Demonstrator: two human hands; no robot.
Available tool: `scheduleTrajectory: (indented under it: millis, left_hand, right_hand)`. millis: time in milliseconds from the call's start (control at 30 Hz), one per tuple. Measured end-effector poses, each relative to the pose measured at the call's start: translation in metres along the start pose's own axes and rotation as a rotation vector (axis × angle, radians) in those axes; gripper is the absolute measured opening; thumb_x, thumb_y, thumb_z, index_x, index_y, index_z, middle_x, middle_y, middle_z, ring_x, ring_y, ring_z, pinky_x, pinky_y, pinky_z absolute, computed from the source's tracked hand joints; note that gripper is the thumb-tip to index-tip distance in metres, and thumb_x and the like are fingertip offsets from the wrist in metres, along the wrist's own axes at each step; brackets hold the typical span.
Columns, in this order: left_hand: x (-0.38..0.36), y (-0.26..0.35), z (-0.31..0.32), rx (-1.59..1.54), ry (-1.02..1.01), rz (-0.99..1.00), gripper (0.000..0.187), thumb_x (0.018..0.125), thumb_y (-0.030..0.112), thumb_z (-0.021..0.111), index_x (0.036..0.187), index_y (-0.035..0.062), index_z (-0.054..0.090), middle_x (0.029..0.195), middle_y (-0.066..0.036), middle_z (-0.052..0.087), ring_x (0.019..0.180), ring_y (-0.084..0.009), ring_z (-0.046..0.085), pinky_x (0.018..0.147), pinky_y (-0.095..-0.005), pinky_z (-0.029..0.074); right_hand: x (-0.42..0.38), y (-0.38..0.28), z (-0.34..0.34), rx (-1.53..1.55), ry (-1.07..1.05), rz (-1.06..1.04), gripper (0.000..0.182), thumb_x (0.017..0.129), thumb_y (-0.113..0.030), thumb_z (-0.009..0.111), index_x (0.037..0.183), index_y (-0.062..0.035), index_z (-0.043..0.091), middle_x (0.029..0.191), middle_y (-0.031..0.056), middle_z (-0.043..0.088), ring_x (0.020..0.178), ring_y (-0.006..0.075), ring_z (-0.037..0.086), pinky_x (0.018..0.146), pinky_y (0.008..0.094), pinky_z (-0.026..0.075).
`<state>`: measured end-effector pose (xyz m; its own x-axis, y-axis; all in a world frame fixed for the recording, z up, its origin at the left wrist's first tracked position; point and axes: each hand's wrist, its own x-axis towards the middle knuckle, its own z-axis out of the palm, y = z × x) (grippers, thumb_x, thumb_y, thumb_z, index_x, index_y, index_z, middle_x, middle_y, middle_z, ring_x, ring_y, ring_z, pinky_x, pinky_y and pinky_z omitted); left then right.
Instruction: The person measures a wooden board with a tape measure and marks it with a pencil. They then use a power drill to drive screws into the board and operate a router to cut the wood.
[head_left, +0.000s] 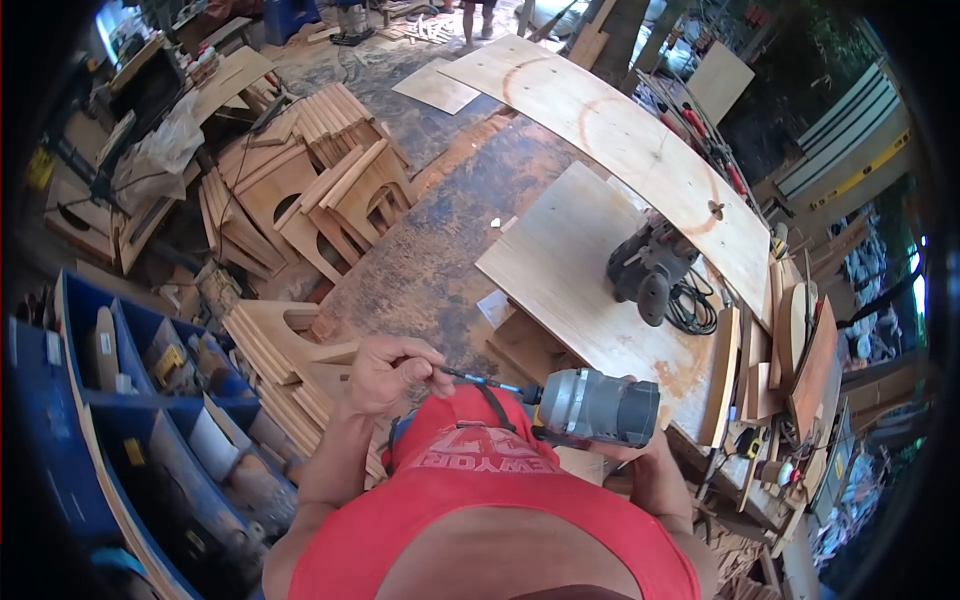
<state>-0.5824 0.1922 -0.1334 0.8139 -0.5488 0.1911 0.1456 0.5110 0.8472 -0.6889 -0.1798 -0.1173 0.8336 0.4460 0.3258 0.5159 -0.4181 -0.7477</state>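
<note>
Steady now, hands apart: at eight o'clock the left hand (392,376) pinched the slim bit (482,380); the right hand (642,454) gripped the drill (598,406) at four. A bumped trigger could have scraped fingertips.

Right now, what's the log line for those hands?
left hand: pinching thin rod | right hand: holding drill | power tool: on board

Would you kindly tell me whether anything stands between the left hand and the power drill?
Only the slim bit spans the gap from left hand to power drill; nothing else visible stands in the way.
</note>
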Motion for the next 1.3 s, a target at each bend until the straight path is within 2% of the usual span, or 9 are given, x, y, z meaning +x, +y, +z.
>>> scheduleTrajectory:
  millis: [300, 433, 500, 633, 800, 900, 1000, 1167, 1300]
  left_hand:
    - [0.084, 0.045, -0.053, 0.381, -0.033, 0.065, 0.011, 0.090, -0.003, 0.070, 0.100, -0.0061, 0.072, 0.091, -0.019, 0.075, 0.087, -0.0261, 0.076, 0.076, -0.0316, 0.062]
    - [0.146, 0.051, -0.078, 0.648, -0.162, 0.362, 0.016, 0.079, -0.009, 0.073, 0.094, -0.0052, 0.072, 0.087, -0.018, 0.075, 0.081, -0.0259, 0.075, 0.069, -0.0340, 0.061]
    - [0.190, 0.077, -0.082, 0.734, -0.267, 0.420, 0.014, 0.080, -0.002, 0.078, 0.094, -0.0016, 0.074, 0.090, -0.014, 0.076, 0.087, -0.0270, 0.075, 0.072, -0.0342, 0.061]
    - [0.277, 0.133, -0.087, 0.994, -0.518, 0.579, 0.018, 0.080, 0.007, 0.081, 0.096, 0.0039, 0.076, 0.091, -0.009, 0.076, 0.091, -0.0254, 0.073, 0.071, -0.0347, 0.059]
    - [0.372, 0.175, -0.081, 1.244, -0.689, 0.650, 0.027, 0.079, 0.013, 0.082, 0.106, 0.0098, 0.075, 0.087, -0.006, 0.076, 0.082, -0.0198, 0.072, 0.068, -0.0305, 0.057]
    - [0.439, 0.168, -0.087, 1.169, -0.765, 0.747, 0.032, 0.081, 0.015, 0.081, 0.112, 0.0096, 0.073, 0.089, -0.006, 0.077, 0.075, -0.0175, 0.073, 0.064, -0.0291, 0.056]
    - [0.494, 0.171, -0.088, 1.098, -0.907, 0.625, 0.026, 0.088, 0.008, 0.074, 0.114, 0.0060, 0.072, 0.096, -0.008, 0.078, 0.081, -0.0198, 0.075, 0.068, -0.0293, 0.056]
    - [0.555, 0.142, -0.114, 0.899, -1.197, 0.435, 0.020, 0.089, 0.006, 0.071, 0.109, 0.0037, 0.074, 0.096, -0.010, 0.078, 0.088, -0.0201, 0.075, 0.079, -0.0321, 0.056]
    - [0.587, 0.125, -0.119, 0.834, -1.382, 0.284, 0.017, 0.089, 0.006, 0.071, 0.106, 0.0034, 0.076, 0.093, -0.008, 0.077, 0.085, -0.0172, 0.073, 0.081, -0.0311, 0.055]
  right_hand:
    - [0.083, 0.012, 0.002, 0.056, 0.127, 0.185, 0.055, 0.060, -0.029, 0.097, 0.102, -0.0061, 0.071, 0.100, 0.0103, 0.072, 0.089, 0.0277, 0.069, 0.083, 0.0411, 0.052]
    - [0.108, 0.029, 0.004, 0.532, 0.257, 0.335, 0.078, 0.065, -0.016, 0.095, 0.131, -0.0045, 0.054, 0.132, 0.0168, 0.063, 0.121, 0.0278, 0.064, 0.100, 0.0420, 0.051]
    - [0.160, 0.007, -0.016, 0.540, 0.343, 0.387, 0.054, 0.066, -0.025, 0.094, 0.109, -0.0028, 0.072, 0.106, 0.0115, 0.074, 0.101, 0.0241, 0.071, 0.089, 0.0390, 0.052]
    - [0.204, -0.023, -0.055, 0.471, 0.231, 0.509, 0.060, 0.082, -0.024, 0.082, 0.132, -0.0043, 0.058, 0.122, 0.0099, 0.069, 0.105, 0.0207, 0.068, 0.088, 0.0362, 0.057]
    - [0.310, -0.043, -0.122, 0.358, 0.221, 0.150, 0.036, 0.095, -0.020, 0.070, 0.128, -0.0079, 0.062, 0.120, 0.0111, 0.068, 0.108, 0.0294, 0.068, 0.091, 0.0364, 0.057]
    - [0.368, -0.073, -0.159, 0.041, 0.183, 0.425, 0.037, 0.095, -0.024, 0.069, 0.128, -0.0077, 0.062, 0.114, 0.0093, 0.069, 0.102, 0.0250, 0.067, 0.087, 0.0336, 0.056]
    - [0.429, -0.105, -0.197, -0.375, 0.111, 0.963, 0.045, 0.093, -0.031, 0.072, 0.129, -0.0063, 0.062, 0.107, 0.0062, 0.070, 0.091, 0.0159, 0.066, 0.078, 0.0293, 0.055]
    - [0.481, -0.049, -0.237, -0.148, -0.190, 0.670, 0.051, 0.081, -0.013, 0.085, 0.125, 0.0016, 0.064, 0.102, 0.0115, 0.071, 0.089, 0.0194, 0.066, 0.078, 0.0336, 0.056]
    - [0.507, -0.038, -0.223, -0.109, -0.076, 0.923, 0.049, 0.083, -0.010, 0.083, 0.125, 0.0036, 0.063, 0.104, 0.0126, 0.071, 0.092, 0.0187, 0.067, 0.078, 0.0325, 0.056]
